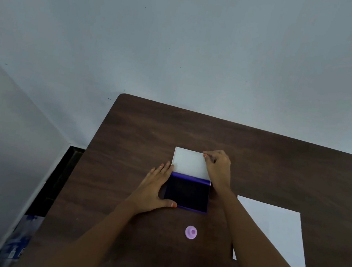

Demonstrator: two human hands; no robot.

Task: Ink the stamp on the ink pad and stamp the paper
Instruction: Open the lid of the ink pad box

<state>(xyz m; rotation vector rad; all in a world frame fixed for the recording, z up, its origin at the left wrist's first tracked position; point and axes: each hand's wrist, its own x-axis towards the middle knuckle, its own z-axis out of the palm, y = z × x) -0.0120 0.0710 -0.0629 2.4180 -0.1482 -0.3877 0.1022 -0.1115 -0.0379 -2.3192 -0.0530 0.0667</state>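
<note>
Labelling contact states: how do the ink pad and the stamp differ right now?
The ink pad is a flat dark purple rectangle with its white lid flipped open; the stamp is a small, round, pale lilac knob. Both hands touch the pad: left hand braces its base, right hand pinches the lid's far corner. The stamp stands untouched, nearer the person. Both rest on the brown table.

I am sitting in a plain room, maybe a small office, leaning over a dark wooden desk (279, 166) standing against bare pale walls (183, 43), in a corner, dark floor (60, 176) showing beside it
</note>
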